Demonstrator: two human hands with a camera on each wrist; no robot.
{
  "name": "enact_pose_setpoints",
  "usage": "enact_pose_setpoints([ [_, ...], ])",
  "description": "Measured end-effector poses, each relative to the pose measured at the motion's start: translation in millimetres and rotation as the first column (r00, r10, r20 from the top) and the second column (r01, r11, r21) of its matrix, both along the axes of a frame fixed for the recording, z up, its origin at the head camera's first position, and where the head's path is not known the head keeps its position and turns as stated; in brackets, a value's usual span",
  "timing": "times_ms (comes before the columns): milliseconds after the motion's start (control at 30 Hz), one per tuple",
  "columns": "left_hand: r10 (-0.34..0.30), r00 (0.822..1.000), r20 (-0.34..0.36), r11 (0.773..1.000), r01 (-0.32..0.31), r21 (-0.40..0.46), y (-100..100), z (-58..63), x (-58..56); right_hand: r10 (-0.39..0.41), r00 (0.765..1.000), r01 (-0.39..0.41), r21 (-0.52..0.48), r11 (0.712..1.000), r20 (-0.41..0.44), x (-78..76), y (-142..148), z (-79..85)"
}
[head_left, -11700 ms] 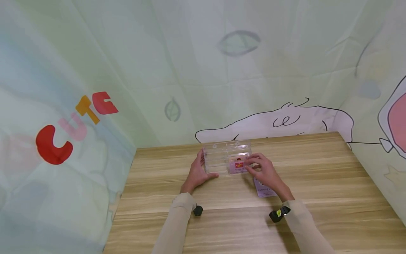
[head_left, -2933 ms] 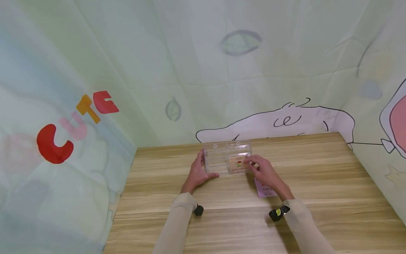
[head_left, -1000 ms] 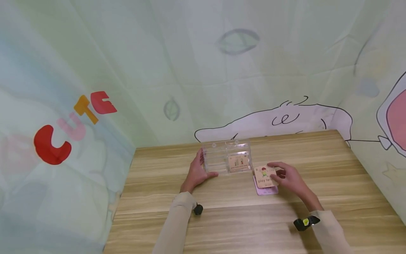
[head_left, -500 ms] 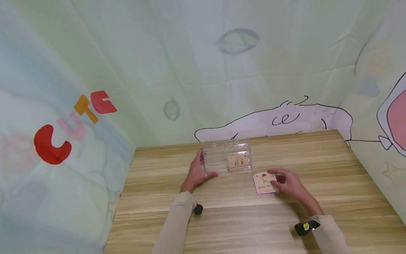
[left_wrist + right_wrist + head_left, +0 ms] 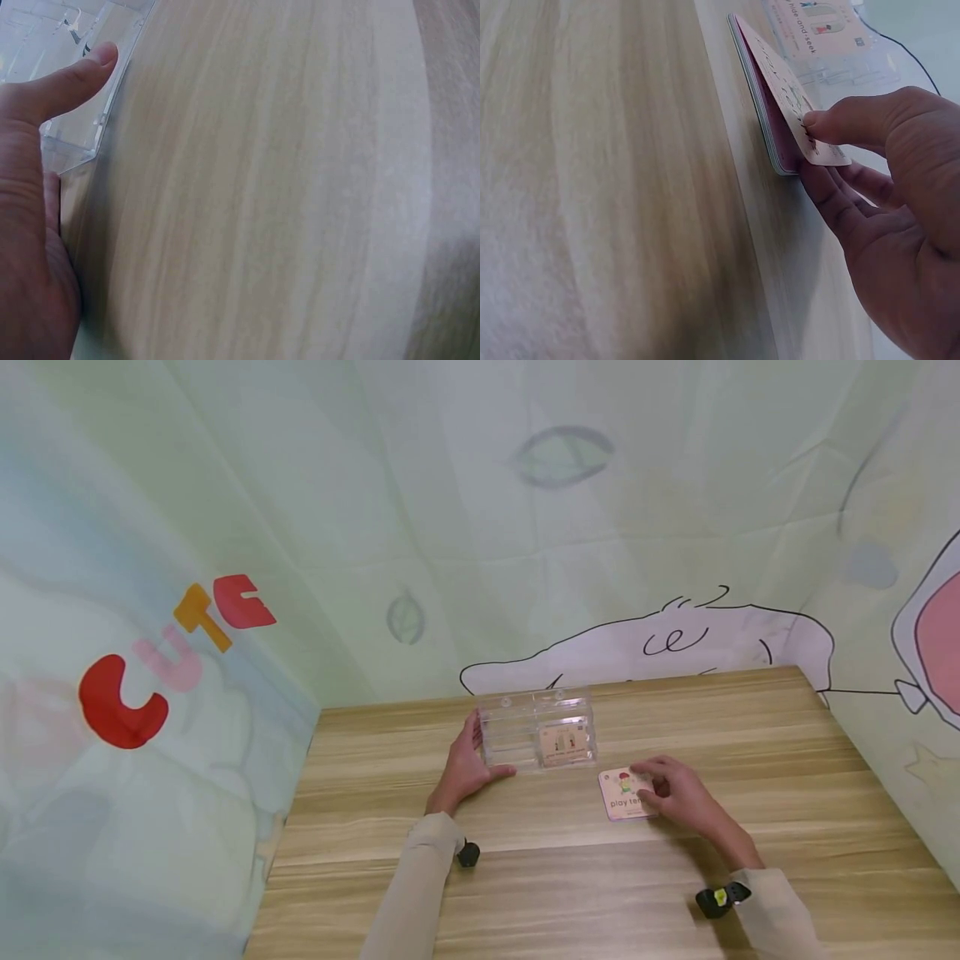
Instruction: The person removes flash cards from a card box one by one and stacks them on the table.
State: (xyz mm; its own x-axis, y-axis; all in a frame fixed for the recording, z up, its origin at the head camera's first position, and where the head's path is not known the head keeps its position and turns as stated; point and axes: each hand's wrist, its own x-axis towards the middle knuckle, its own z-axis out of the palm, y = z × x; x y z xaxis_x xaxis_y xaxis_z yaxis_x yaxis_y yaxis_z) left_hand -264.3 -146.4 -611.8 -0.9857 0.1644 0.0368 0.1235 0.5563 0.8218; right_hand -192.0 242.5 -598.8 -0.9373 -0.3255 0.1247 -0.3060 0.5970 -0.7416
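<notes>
A clear plastic card box (image 5: pixel 510 739) with two columns of compartments stands at the back of the table. My left hand (image 5: pixel 463 773) grips its left side, thumb along the front edge. In its right column sits a peach card reading "hide-and-seek" (image 5: pixel 821 28). To the right of the box, my right hand (image 5: pixel 682 795) pinches the edge of a peach flash card marked "play tennis" (image 5: pixel 622 803). That flash card lies tilted over a small card stack (image 5: pixel 759 105); in the right wrist view its near edge is raised, with the thumb on top and fingers beneath.
The wood-grain table (image 5: pixel 540 877) extends in front and to both sides. A printed cloth backdrop (image 5: pixel 465 527) rises right behind its back edge. A dark wrist device (image 5: pixel 468 854) is strapped to the left wrist, another (image 5: pixel 714 902) to the right.
The right hand has carried the "play tennis" card from the box's right column onto the stack beside it, uncovering the "hide-and-seek" card. The left hand has stayed on the box.
</notes>
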Motion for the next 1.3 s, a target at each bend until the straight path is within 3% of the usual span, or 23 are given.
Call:
enact_pose_setpoints([
  [500, -0.004, 1.000, -0.009, 1.000, 0.004, -0.003, -1.3, -2.2, -1.2, 0.025, 0.999, -0.022, 0.065, 0.998, -0.045, 0.7, -5.2, 2.2],
  [1300, -0.015, 1.000, -0.007, 1.000, 0.015, 0.000, -0.9, -1.1, -1.6, 0.017, 0.999, -0.013, 0.138, 0.990, -0.028, -0.6, -7.6, 5.6],
])
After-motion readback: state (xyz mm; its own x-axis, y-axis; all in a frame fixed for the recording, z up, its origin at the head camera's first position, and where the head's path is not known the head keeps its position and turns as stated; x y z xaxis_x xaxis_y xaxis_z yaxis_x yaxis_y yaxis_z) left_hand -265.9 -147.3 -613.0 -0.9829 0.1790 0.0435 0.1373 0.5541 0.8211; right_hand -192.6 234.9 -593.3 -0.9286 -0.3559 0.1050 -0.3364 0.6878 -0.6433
